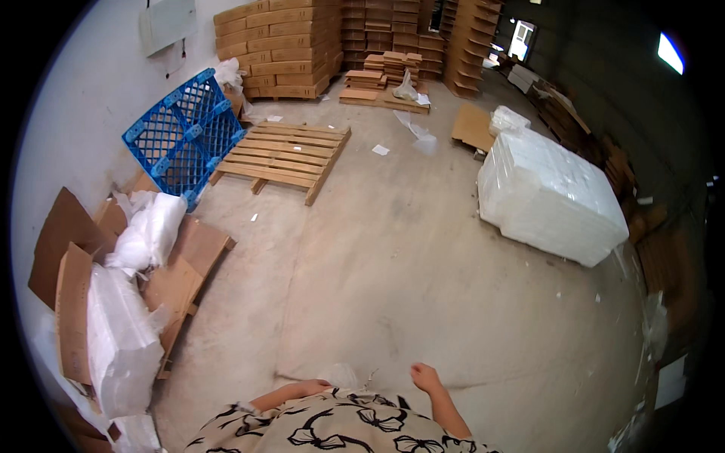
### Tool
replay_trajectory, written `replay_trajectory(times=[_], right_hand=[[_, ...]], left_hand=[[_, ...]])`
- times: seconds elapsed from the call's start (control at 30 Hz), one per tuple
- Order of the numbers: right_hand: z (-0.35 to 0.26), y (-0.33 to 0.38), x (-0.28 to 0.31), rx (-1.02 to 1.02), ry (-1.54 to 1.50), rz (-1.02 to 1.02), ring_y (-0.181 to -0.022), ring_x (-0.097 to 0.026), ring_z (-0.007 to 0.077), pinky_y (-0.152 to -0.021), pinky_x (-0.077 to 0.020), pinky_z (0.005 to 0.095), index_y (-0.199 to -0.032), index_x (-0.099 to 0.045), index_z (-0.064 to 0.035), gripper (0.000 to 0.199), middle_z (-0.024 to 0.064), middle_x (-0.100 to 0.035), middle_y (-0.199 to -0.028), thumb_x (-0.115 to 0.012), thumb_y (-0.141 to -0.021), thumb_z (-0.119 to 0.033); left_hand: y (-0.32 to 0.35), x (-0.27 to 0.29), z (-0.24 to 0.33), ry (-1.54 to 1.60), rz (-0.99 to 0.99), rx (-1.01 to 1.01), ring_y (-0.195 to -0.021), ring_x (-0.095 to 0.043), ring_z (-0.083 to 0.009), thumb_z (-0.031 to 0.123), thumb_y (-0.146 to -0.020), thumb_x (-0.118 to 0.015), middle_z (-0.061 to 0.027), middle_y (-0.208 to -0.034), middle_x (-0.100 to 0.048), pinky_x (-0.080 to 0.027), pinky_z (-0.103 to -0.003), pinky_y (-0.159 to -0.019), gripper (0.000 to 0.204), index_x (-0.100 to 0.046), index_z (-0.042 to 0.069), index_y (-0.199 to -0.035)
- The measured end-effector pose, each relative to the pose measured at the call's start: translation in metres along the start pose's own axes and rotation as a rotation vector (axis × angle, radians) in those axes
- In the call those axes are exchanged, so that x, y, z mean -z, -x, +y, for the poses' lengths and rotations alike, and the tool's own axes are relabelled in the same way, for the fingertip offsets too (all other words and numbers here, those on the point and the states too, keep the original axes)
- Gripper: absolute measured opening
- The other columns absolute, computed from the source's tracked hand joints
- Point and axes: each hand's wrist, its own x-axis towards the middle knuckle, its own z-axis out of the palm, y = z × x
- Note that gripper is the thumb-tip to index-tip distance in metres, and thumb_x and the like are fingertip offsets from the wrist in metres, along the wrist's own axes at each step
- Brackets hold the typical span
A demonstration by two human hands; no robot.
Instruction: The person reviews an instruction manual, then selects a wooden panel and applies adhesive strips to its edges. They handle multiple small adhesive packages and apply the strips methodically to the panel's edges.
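At the lower edge, in front of my patterned top, my left hand (pixel 310 387) has its fingers curled in at a crumpled piece of clear plastic film (pixel 341 374) and seems to grip it. Part of the film is hidden by the top. A thin pale strand (pixel 370 379) shows just right of the film. My right hand (pixel 425 376) is held out to the right, above the concrete floor (pixel 393 287). Its fingers are closed in a loose fist, and nothing shows in them.
Left are a pallet with cardboard (pixel 189 260) and white wrap (pixel 124 332), a blue plastic pallet (pixel 189 132) against the wall, and a wooden pallet (pixel 291 155). A white wrapped stack (pixel 551 189) stands right. Stacked cartons (pixel 276 53) are at the back.
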Motion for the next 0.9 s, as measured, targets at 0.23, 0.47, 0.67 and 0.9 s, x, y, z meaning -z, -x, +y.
replay_trajectory(times=[0.23,0.47,0.67,0.9], right_hand=[[-0.051,-0.3,0.131,0.116,-0.08,-0.025,-0.085,-0.062,0.0292,-0.075,-0.0488,0.0369,-0.102,-0.061,-0.0062,0.03,0.0152,-0.064,-0.092,-0.052,-0.084,-0.029],[0.043,-0.39,0.246,-0.079,0.068,-0.396,-0.09,-0.058,0.036,-0.076,-0.0467,0.043,-0.093,-0.064,-0.005,0.034,0.0194,-0.062,-0.094,-0.047,-0.085,-0.034],[0.062,-0.584,0.331,-0.406,-0.389,-0.427,-0.088,-0.06,0.0274,-0.072,-0.0485,0.0365,-0.109,-0.058,-0.0055,0.039,0.0117,-0.062,-0.098,-0.045,-0.089,-0.037],[0.007,-0.872,0.535,-0.557,-0.404,-0.592,-0.089,-0.059,0.0245,-0.071,-0.0488,0.0345,-0.119,-0.051,-0.0057,0.042,0.0106,-0.058,-0.109,-0.043,-0.09,-0.034]], left_hand=[[-0.167,0.238,0.118,0.145,0.299,0.077,-0.108,-0.052,-0.0296,0.054,-0.068,-0.062,-0.0181,-0.118,-0.056,-0.039,-0.037,-0.094,0.072,-0.054,0.005,-0.12],[-0.285,0.463,0.281,0.144,-0.137,0.332,-0.091,-0.058,-0.0262,0.05,-0.077,-0.051,-0.0106,-0.1,-0.062,-0.048,-0.043,-0.076,0.053,-0.059,0.013,-0.114],[-0.462,0.61,0.343,0.289,-0.345,-0.021,-0.113,-0.047,-0.0227,0.045,-0.087,-0.045,-0.0093,-0.126,-0.049,-0.039,-0.036,-0.094,0.054,-0.046,0.009,-0.128],[-0.6,0.813,0.554,0.436,-0.107,0.014,-0.128,-0.033,-0.0267,0.033,-0.085,-0.048,-0.0188,-0.137,-0.036,-0.028,-0.034,-0.104,0.063,-0.03,0.002,-0.137]])
